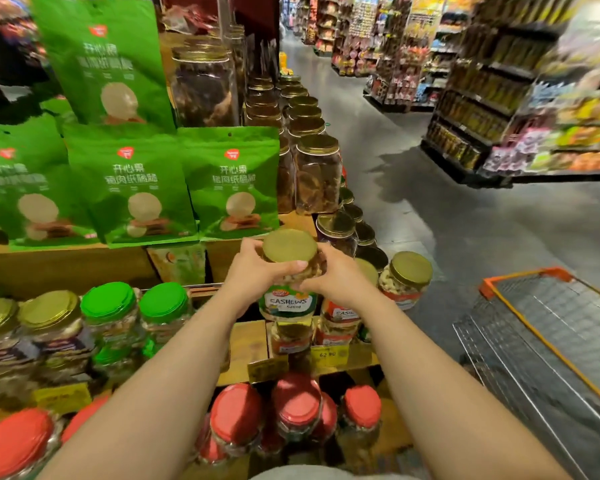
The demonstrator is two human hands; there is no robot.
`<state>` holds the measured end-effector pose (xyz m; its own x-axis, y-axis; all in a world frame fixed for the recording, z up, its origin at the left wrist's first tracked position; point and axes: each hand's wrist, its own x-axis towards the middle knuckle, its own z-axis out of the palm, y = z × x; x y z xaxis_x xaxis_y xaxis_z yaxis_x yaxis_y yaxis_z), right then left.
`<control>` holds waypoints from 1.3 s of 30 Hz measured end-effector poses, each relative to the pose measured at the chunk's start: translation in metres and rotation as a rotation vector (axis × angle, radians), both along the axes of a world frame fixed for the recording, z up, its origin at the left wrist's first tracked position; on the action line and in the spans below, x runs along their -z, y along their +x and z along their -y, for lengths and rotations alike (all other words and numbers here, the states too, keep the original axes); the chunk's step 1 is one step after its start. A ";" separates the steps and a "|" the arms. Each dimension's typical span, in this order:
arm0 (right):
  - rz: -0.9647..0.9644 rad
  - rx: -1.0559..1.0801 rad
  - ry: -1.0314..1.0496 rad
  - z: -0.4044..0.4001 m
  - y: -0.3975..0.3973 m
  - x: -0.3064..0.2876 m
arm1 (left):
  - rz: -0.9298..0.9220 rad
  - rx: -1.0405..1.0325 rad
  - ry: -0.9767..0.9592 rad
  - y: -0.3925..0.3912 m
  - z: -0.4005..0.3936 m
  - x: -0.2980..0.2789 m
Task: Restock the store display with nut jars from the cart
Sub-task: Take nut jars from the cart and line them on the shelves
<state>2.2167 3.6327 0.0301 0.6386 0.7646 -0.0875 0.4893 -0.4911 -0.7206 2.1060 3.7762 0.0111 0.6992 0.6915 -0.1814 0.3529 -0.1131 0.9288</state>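
A clear cashew jar [288,299] with a gold lid and a green "Cashews Salted" label is held upright over the wooden display shelf [246,344]. My left hand [257,268] grips its neck from the left, thumb curled across the front. My right hand [333,275] grips it from the right. Beside it stand other gold-lidded cashew jars [404,280] with orange labels. The wire cart [548,344] with an orange rim stands at the right, and its visible part holds nothing.
Green snack bags [132,188] fill the tier above. Green-lidded jars [136,317] and gold-lidded jars [32,327] stand at left, red-lidded jars [298,407] on the lowest tier. A row of gold-lidded jars [312,140] runs back along the display edge. Aisle floor and stocked shelves [499,98] lie to the right.
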 end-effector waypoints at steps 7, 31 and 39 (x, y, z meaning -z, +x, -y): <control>0.034 0.057 -0.181 -0.016 0.010 0.023 | -0.108 0.038 0.023 0.026 -0.007 0.039; -0.061 0.147 -0.234 -0.026 0.029 0.088 | -0.210 0.138 0.087 0.055 -0.015 0.100; -0.035 0.113 -0.244 -0.025 0.024 0.089 | -0.207 0.111 0.096 0.051 -0.009 0.100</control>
